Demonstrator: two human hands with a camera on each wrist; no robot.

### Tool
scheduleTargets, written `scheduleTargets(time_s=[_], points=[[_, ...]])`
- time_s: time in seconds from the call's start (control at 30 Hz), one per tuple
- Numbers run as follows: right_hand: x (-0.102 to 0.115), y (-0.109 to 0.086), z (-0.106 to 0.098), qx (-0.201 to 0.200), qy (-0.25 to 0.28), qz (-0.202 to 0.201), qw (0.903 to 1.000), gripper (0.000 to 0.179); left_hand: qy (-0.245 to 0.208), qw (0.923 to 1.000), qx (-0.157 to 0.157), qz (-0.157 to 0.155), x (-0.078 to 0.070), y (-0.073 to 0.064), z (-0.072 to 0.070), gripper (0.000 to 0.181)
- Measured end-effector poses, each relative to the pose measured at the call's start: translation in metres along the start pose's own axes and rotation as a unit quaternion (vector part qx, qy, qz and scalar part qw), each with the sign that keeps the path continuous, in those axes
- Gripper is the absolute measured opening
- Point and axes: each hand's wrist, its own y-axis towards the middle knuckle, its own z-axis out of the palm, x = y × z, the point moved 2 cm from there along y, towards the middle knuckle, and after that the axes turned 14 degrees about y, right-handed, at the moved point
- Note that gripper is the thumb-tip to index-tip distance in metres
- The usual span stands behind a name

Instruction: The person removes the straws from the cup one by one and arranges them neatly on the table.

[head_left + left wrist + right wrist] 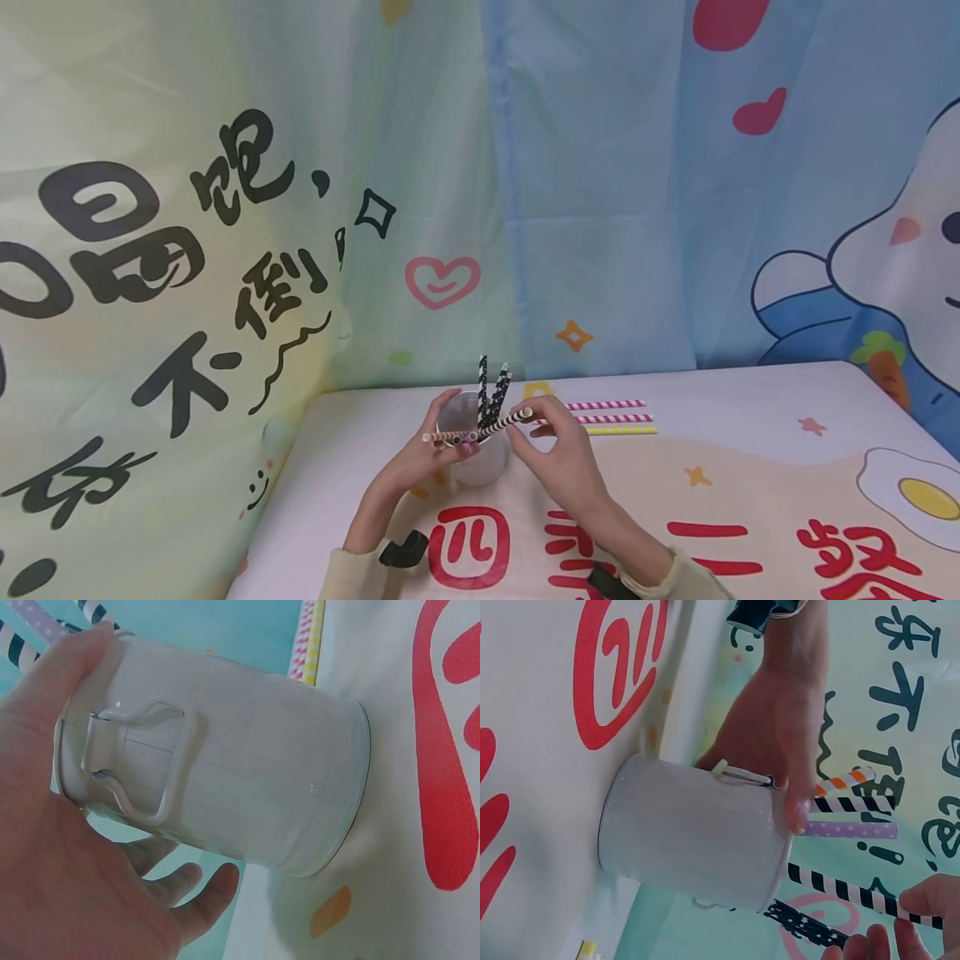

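Note:
A white metal pail [255,757] with a small side handle [180,765] stands on the table, several paper straws leaning in it. My left hand [420,454] grips the pail by its rim, thumb on the near side. Between thumb and fingers, my right hand [562,454] pinches the upper end of a black-and-white striped straw [840,889]; its lower end is hidden inside the pail. An orange-striped straw [847,781], another black-striped straw [859,804] and a purple dotted straw [855,829] poke out beside my left thumb. Black straws with white specks [802,926] rise on the far side.
Right of the pail, pink-striped straws [615,404] and a yellow straw [622,431] lie on the table. The printed tablecloth [750,483] carries red characters and a fried egg picture. Behind the table hangs a printed curtain [600,208].

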Motion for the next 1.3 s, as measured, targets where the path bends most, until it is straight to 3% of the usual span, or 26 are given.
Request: scheduleTargets(time_s=[0.5, 0.93, 1.1, 1.3], points=[[0.018, -0.004, -0.019, -0.013, 0.013, 0.002, 0.9998, 0.023, -0.004, 1.0, 0.006, 0.001, -0.002, -0.001, -0.001, 0.092], [0.039, -0.008, -0.033, -0.024, 0.015, -0.028, 0.9992, 0.026, -0.004, 1.0, 0.006, 0.002, -0.001, -0.002, -0.002, 0.093], [0.051, -0.009, -0.04, -0.032, 0.02, -0.057, 0.9977, 0.027, -0.006, 0.9999, 0.008, 0.002, -0.002, -0.002, -0.001, 0.093], [0.056, -0.008, -0.043, -0.029, 0.001, -0.069, 0.9972, 0.028, -0.006, 1.0, 0.004, -0.006, -0.002, -0.001, -0.001, 0.092]])
